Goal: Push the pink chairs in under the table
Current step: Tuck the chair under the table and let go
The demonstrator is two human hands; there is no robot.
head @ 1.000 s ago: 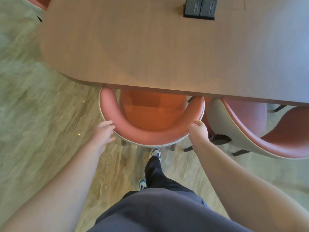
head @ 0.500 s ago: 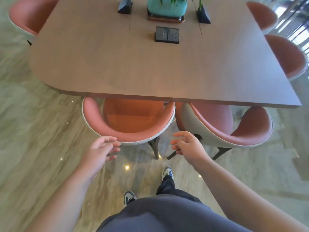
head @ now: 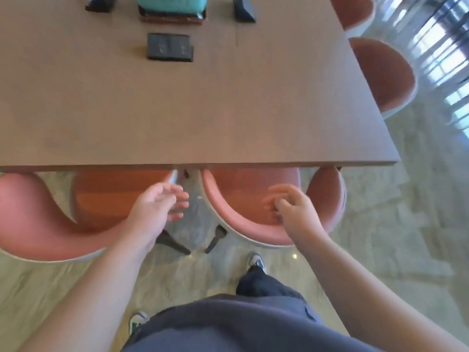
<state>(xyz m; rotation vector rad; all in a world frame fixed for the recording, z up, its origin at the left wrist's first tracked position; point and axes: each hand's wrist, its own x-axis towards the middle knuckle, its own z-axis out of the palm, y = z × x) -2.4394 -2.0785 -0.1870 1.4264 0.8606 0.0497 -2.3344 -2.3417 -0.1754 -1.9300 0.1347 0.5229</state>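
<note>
Head view, frame centre: left hand [head: 157, 207] hovering over the gap between two pink chairs, fingers spread and loose, gripping nothing. Lower centre-right: right hand [head: 291, 212] over the curved back of the right-hand pink chair [head: 253, 232], fingers loosely bent; contact with the upholstery blurred, not possible to call. Chair sitting partly beneath the table [head: 228, 110], seat under the near edge across mid-frame, back bulging out toward the bottom of the frame. Lower left: left-hand pink chair [head: 38, 224], likewise part-way under, untouched. Right edge of frame: two further pink chairs [head: 383, 72] along the table's side. Upper centre: socket panel [head: 170, 48] and teal planter [head: 170, 3] on the tabletop. Bottom of frame: dark trousers and two shoes, one shoe [head: 256, 261] just short of the chair legs.

Likely hazards: a one-handed, off-centre shove swinging the right-hand chair against its neighbour across the narrow gap; knuckles caught between chair back and table edge; a toe clipped by the splayed legs; a skid on the glossy floor.
</note>
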